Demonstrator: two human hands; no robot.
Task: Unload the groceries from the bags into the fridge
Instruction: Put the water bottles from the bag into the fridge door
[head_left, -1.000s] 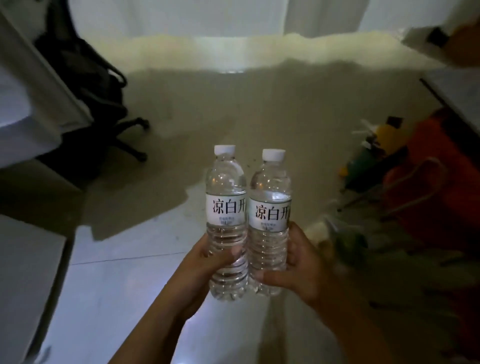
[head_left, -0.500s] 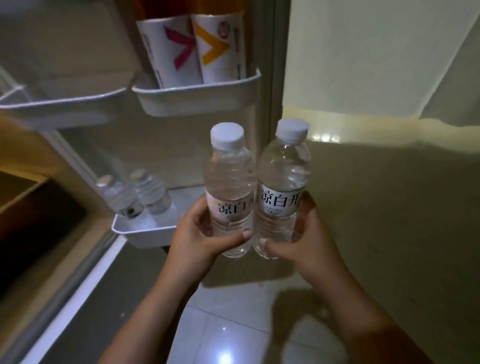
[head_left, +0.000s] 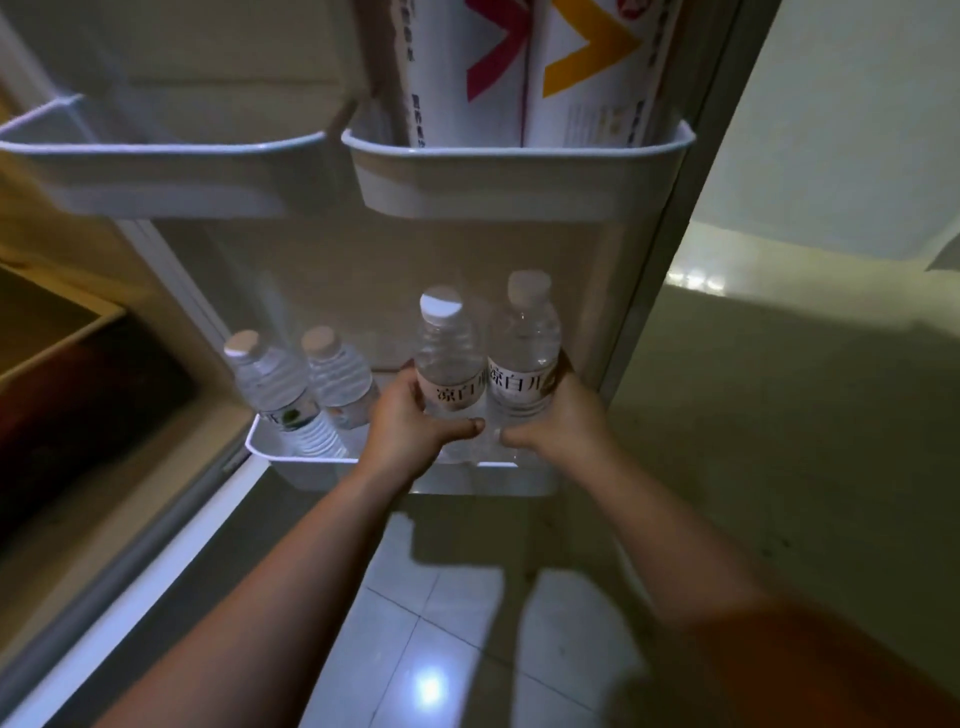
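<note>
Two clear water bottles with white caps stand upright side by side in the right part of the lower fridge door shelf (head_left: 524, 480). My left hand (head_left: 410, 423) is wrapped around the left bottle (head_left: 448, 358). My right hand (head_left: 558, 421) grips the right bottle (head_left: 525, 345). Their bases dip behind the shelf's front wall. Whether they rest on the shelf floor is hidden.
Two more water bottles (head_left: 270, 384) lean in the left part of the same shelf. Above it, an upper door bin (head_left: 514, 176) holds two tall white cartons (head_left: 587, 67); another bin (head_left: 156, 171) hangs to its left. The fridge interior (head_left: 78, 395) is at left, tiled floor below.
My view turned from the floor and bags to the open fridge door. Both hands carried the two bottles forward and down into the lower door shelf.
</note>
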